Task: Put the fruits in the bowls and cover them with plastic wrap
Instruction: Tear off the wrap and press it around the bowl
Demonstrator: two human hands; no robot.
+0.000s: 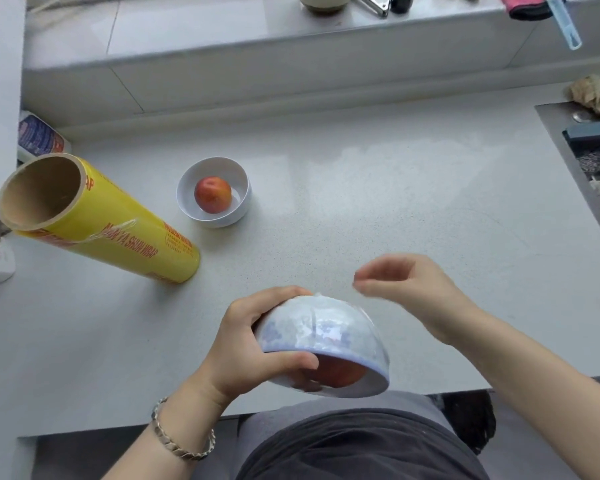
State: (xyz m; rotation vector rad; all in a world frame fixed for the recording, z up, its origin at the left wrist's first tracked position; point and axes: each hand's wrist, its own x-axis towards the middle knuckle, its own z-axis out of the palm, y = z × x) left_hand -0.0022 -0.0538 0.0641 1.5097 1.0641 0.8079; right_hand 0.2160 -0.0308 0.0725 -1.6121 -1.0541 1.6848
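1. The held bowl (326,327) is round and white with a pale blue band at its rim. Glossy, wrinkled plastic film clings over its outer wall.
2. It sits low in the middle of the frame, tipped so its mouth faces the person. A smooth red fruit (336,372) shows inside.
3. The left hand (246,344) grips this bowl, with the fingers over its far side and the thumb pressed at the rim. A metal chain bracelet (174,441) circles the wrist.
4. The right hand (416,292), blurred, hovers just right of and above the bowl. Its fingers are curled and the fingertips are close to the thumb. I cannot tell whether they pinch any film.
5. A second bowl (238,178), plain white and uncovered, stands left of centre on the speckled grey counter (395,188). It holds one red-orange fruit (212,195).
6. A yellow roll of plastic wrap (118,233) with a cardboard core lies at the left, a loose clear flap on it.
7. The count is two bowls, two fruits and one roll.
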